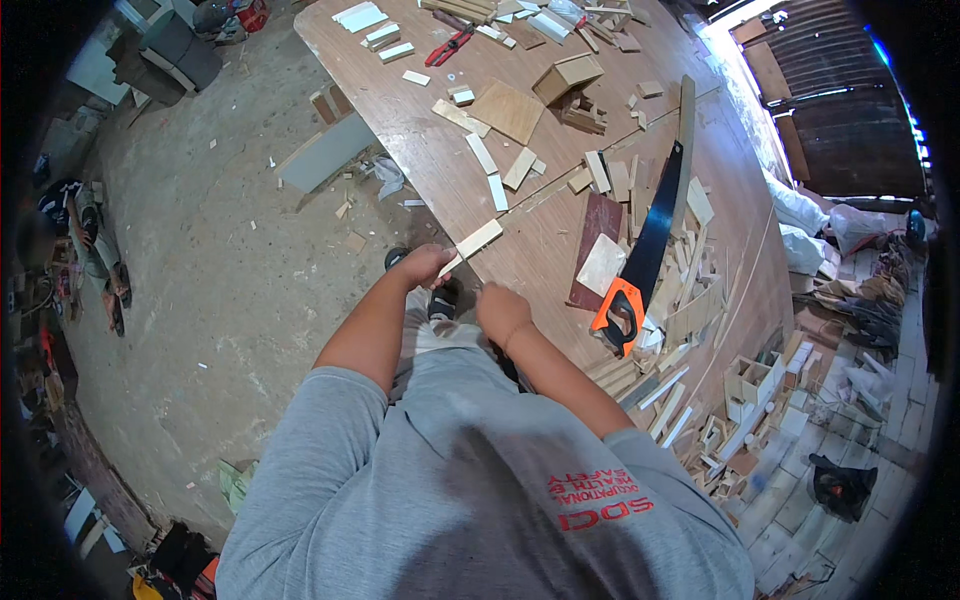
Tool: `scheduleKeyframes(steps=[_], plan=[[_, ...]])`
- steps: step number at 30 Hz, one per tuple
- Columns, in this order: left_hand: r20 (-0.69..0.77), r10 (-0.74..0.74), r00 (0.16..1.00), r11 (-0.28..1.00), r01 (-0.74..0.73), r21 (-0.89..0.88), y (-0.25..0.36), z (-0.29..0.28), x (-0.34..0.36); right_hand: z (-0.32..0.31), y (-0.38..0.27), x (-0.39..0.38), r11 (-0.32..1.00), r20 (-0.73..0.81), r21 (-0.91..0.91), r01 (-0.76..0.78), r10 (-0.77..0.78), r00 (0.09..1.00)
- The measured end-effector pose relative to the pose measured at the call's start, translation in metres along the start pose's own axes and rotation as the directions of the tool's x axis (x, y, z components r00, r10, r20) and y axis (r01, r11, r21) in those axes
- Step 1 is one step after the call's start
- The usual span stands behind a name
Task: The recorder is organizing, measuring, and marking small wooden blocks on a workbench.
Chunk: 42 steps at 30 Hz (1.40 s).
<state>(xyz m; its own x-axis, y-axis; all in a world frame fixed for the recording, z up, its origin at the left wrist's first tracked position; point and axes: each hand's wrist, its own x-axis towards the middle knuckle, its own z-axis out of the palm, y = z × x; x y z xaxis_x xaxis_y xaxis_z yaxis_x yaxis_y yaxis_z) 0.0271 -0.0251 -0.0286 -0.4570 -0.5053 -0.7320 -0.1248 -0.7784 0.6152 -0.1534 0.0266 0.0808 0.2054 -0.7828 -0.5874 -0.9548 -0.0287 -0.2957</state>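
At the table's near edge my left hand (424,264) is closed on a pale wooden strip (474,241), which lies across the edge. My right hand (497,312) is curled a little below and right of the strip; whether it holds anything is hidden. To its right lies a handsaw (624,305) with an orange-and-black handle and dark blade, among cut wood pieces, a maroon board (590,256) and a pale square piece (602,262). Farther up the table (705,150) are small white blocks (481,152), a plywood square (507,108), a wooden box (568,76) and red-handled pliers (448,47).
A grey board (325,152) lies on the concrete floor beyond the table's left edge. A person (90,240) is at the far left. Stacked wood offcuts (760,395) lie at the lower right, near a black bag (840,490). Pale sacks (805,220) line the right side.
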Motion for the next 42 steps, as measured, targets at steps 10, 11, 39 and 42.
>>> scheduleKeyframes(steps=[10, 11, 39, 42], plan=[[0.017, 0.076, 0.997, 0.995, -0.075, -0.064, -0.015, -0.005, 0.004, 0.008, 0.004, -0.018, 0.998, -0.048, 0.022, -0.053, 0.054, 0.997], [0.012, 0.076, 0.997, 0.995, -0.075, -0.066, -0.015, -0.008, 0.006, 0.009, 0.003, -0.005, 0.999, -0.045, 0.021, -0.048, 0.049, 0.998], [0.009, 0.041, 0.999, 0.999, -0.041, -0.023, -0.001, 0.005, 0.005, 0.000, -0.008, 0.043, 1.000, 0.073, -0.021, -0.020, 0.022, 0.997], [-0.078, 0.009, 0.997, 1.000, -0.007, 0.027, -0.007, 0.001, 0.004, -0.013, -0.004, 0.002, 1.000, 0.096, -0.020, 0.003, -0.001, 0.995]])
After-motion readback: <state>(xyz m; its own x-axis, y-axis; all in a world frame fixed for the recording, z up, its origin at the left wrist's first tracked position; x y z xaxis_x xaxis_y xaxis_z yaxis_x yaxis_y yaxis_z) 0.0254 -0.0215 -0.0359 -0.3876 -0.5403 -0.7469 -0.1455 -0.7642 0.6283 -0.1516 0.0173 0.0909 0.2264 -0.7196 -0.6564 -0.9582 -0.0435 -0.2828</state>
